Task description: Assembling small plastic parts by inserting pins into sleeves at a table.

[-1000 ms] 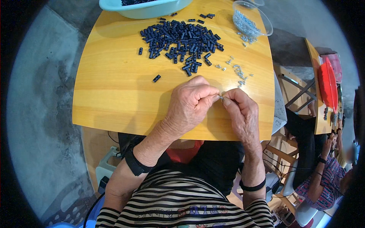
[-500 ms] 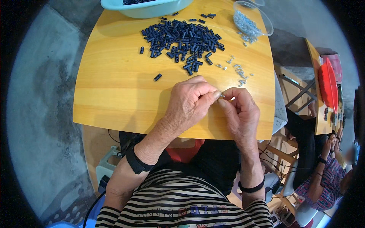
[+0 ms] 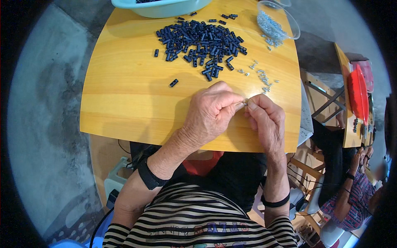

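Observation:
Above the near right part of the table, my left hand (image 3: 213, 108) and my right hand (image 3: 268, 120) meet at the fingertips, both pinched closed. Between them is a small metal piece (image 3: 246, 103), mostly hidden by the fingers; its exact kind is not visible. Beyond the hands lies a heap of short black tubes with holes (image 3: 202, 39). A single black tube (image 3: 173, 83) lies apart from it, to the left of my left hand. Small silver screws (image 3: 263, 77) are scattered just past my right hand.
A clear plastic bowl (image 3: 292, 22) at the far right holds more silver screws, some spilled beside it. A pale blue basin (image 3: 165, 10) stands at the table's (image 3: 120, 95) far edge. Off to the right, another person (image 3: 351, 198) sits by a second table with a red basin (image 3: 358, 93).
My hands have shifted slightly, and my right fingers have closed in around the metal piece, now less visible. The whole view has moved a little; the heap and screws lie as before.

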Motion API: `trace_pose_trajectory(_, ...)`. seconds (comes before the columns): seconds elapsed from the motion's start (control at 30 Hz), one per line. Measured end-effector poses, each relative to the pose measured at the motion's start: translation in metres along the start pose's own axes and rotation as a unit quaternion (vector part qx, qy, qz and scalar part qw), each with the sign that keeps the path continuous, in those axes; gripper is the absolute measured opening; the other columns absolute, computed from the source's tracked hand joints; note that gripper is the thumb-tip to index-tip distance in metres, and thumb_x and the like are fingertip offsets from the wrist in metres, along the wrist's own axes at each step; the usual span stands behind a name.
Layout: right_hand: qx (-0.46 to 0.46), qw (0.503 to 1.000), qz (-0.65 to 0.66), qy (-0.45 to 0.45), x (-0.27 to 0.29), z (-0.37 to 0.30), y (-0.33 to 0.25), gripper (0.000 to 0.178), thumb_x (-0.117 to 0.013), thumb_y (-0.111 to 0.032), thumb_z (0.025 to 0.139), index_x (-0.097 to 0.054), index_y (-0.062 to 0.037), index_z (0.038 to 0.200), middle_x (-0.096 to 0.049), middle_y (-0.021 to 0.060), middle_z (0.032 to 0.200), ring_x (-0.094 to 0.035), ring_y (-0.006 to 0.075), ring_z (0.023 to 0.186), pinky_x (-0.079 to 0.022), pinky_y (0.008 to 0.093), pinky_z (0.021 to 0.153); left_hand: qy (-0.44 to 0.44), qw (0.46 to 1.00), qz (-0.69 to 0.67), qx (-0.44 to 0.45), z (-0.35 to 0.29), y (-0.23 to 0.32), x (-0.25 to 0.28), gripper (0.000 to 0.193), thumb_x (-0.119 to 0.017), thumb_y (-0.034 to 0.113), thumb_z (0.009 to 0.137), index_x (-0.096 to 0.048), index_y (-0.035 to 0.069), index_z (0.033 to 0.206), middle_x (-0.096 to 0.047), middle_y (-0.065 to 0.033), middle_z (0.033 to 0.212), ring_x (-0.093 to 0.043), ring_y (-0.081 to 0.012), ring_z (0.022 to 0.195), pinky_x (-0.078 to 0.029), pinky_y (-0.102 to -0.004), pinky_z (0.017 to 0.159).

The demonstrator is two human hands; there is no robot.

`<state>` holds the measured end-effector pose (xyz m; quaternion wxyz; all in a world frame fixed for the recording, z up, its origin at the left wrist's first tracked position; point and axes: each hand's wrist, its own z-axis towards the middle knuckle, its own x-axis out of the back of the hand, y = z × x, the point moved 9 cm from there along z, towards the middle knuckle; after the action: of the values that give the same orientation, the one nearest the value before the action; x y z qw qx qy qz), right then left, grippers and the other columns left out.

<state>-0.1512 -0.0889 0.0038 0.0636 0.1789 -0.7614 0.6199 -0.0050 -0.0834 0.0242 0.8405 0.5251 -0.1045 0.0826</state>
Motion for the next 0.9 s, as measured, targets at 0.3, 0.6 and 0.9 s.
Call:
trace_pose_trajectory(0.3, 0.077, 0.996, 0.037, 0.037, 0.006, -0.003, 0.003, 0.012, -0.062, -0.011, 0.091, -0.061, 0.0, 0.087, -0.055, -0.0017, 0.069, -0.048, 0.0059, 0.065, -0.043, 0.0231, 0.06, -0.022, 0.999, -0.012, 0.039, 0.001, -0.005, 0.0, 0.006, -0.067, 0.005, 0.084, -0.065, -0.001, 0.084, -0.059, -0.0087, 0.072, -0.058, -0.0184, 0.066, -0.046, -0.0282, 0.06)
trace_pose_trajectory(0.6, 0.303, 0.929, -0.183, 0.109, -0.006, -0.019, -0.034, 0.011, -0.067, 0.0, 0.08, -0.057, -0.0017, 0.086, -0.059, 0.0101, 0.076, -0.058, 0.022, 0.067, -0.048, 0.0301, 0.062, -0.004, 0.999, 0.031, 0.016, 0.001, 0.001, 0.001, 0.009, -0.066, 0.006, 0.084, -0.063, -0.001, 0.079, -0.056, -0.009, 0.068, -0.056, -0.0205, 0.062, -0.045, -0.0298, 0.058)
trace_pose_trajectory(0.9, 0.178, 0.98, -0.046, 0.08, -0.003, -0.008, -0.011, 0.012, -0.069, -0.002, 0.08, -0.059, -0.0015, 0.086, -0.06, 0.0106, 0.075, -0.06, 0.0235, 0.067, -0.048, 0.0324, 0.06, 0.003, 0.997, 0.017, 0.071, 0.003, -0.008, 0.004, 0.014, -0.064, 0.007, 0.085, -0.061, -0.003, 0.076, -0.054, -0.0083, 0.066, -0.054, -0.0162, 0.061, -0.043, -0.0285, 0.056)
